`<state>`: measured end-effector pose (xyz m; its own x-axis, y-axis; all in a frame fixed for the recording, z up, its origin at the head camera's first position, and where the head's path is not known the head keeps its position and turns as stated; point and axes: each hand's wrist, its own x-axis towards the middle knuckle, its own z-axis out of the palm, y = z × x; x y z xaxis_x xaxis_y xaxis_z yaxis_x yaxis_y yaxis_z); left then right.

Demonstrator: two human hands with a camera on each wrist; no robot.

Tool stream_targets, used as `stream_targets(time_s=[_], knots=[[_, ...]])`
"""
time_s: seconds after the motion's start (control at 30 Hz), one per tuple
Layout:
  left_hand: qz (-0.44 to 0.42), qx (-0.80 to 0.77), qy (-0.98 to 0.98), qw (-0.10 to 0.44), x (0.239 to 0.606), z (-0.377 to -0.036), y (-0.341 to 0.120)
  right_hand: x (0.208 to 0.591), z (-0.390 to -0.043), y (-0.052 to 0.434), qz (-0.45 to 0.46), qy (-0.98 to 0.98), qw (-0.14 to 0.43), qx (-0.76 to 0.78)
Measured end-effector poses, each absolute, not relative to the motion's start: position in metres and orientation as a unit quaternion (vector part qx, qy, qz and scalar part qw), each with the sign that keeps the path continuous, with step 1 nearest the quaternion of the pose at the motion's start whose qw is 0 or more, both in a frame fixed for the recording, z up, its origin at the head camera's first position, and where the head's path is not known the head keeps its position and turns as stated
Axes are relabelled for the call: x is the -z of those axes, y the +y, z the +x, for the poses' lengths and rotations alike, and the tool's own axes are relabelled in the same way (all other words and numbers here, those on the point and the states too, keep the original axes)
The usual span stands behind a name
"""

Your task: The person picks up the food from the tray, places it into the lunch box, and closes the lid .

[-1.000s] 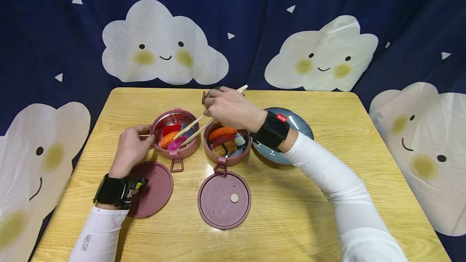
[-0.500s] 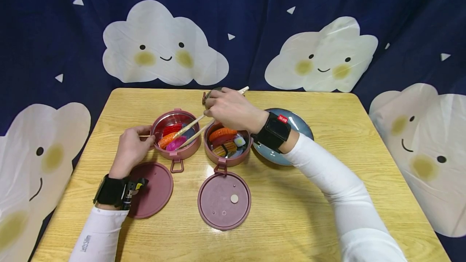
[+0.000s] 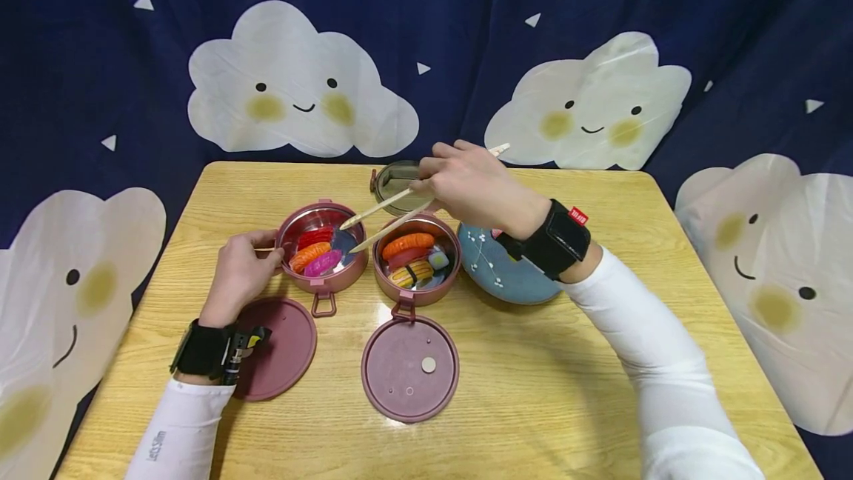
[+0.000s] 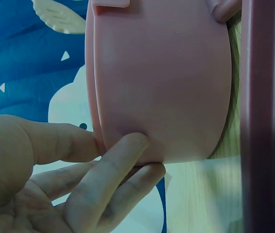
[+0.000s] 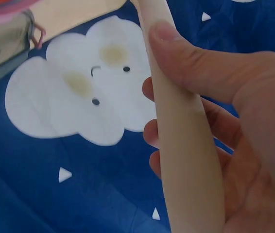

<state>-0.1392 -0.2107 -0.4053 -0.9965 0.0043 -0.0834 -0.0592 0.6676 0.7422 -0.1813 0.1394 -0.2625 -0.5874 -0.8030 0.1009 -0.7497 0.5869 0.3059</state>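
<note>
Lying nearest: pink lid [image 3: 410,367] flat on the table [image 3: 546,391], with a second pink lid [image 3: 283,343] partly under the left wrist.
Left hand [image 3: 238,272]: fingers [image 4: 113,167] curled against the outer wall of the left pink bowl [image 3: 323,247], thumb along its rim, gripping it at the left side.
Left pink bowl contents: red, orange and magenta sushi pieces [image 3: 315,249] side by side on the bottom.
Right pink bowl [image 3: 417,258]: just beside the left one, filled with an orange piece, a striped yellow piece and a pale blue one.
Blue bowl [image 3: 509,272]: right of the pink pair, under the right wrist.
Right hand [image 3: 473,184]: raised above the right pink bowl, fingers [image 5: 196,82] closed round the chopsticks [image 3: 386,215].
Chopstick tips: slightly parted, empty, over the right edge of the left pink bowl, clear of the sushi.
Farthest: small round tin [image 3: 393,180] near the table's back edge, just behind the right hand.
</note>
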Motion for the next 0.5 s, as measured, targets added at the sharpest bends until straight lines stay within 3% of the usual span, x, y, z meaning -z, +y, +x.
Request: stream_targets(time_s=[0.5], knots=[[-0.017, -0.402, 0.915, 0.035, 0.406, -0.139, -0.211, 0.244, -0.171, 0.212, 0.38, -0.914, 0.12, 0.083]])
